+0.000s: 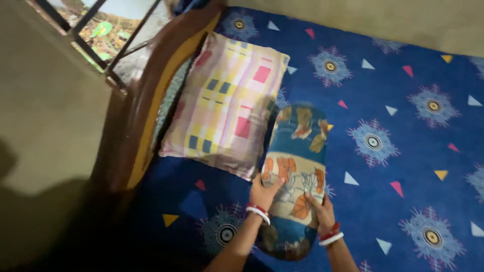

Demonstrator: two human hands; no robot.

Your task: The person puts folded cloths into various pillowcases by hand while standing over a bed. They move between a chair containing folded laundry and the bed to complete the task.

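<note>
1. Down on the bed [403,90], spread with a blue sheet [383,201] patterned with round motifs and small triangles
2. Lying lengthwise on that sheet: a bolster [296,166], blue at both ends, pale band in the middle, orange leaf prints all over
3. Left hand [264,192] pressed flat against the bolster's left side, fingers spread over the pale band, gripping it
4. Right hand [320,210] clasping the bolster's right side, fingers curled onto the cover
5. Red and white bangles [258,211] on the left wrist, a like pair [331,235] on the right
6. Just beside the bolster, to its left and touching near its far end: a pillow [227,100], pink and yellow checks with dark blue and red blocks, lying flat against the headboard
7. Wooden headboard [146,95] running along the bed's left edge, brown with a yellow strip
8. Beyond that, a plain wall [45,111] and a barred window [96,30] with green leaves outside
9. Near corner of the room in deep shadow, detail there too dark to tell
</note>
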